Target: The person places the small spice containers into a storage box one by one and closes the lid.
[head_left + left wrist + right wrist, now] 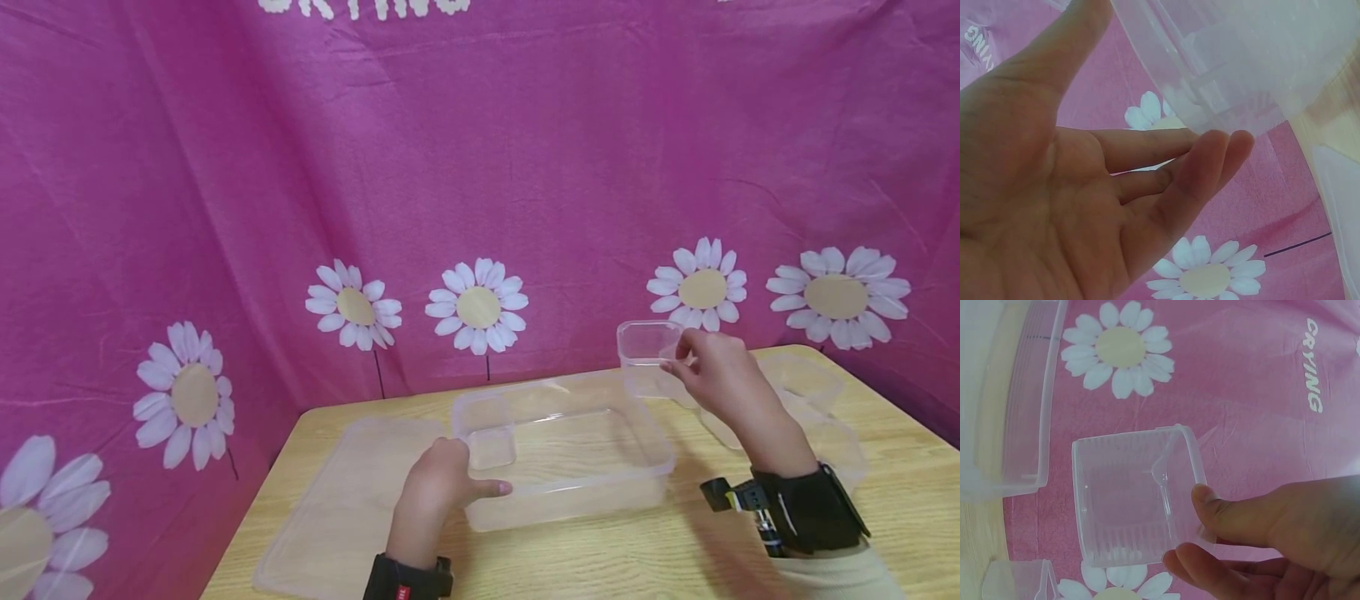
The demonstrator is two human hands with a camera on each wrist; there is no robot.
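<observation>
A large clear plastic container [566,500] stands open-topped on the table. My left hand [438,483] holds it at its near left corner, thumb along the front and fingers at the left side. In the left wrist view, the fingertips [1207,159] meet the container's [1241,62] corner. Inside it, at the left end, sits a small clear container [491,447]. My right hand [716,379] pinches another small clear container [1125,500] by its rim between thumb and fingers. That one is raised beyond the big container's far right corner, its opening showing in the right wrist view.
A large flat clear lid [337,508] lies on the wooden table [570,567] at left. Several clear plastic pieces [832,442] lie at right, partly hidden by my right arm. A pink curtain [480,167] with daisies hangs behind and at the sides.
</observation>
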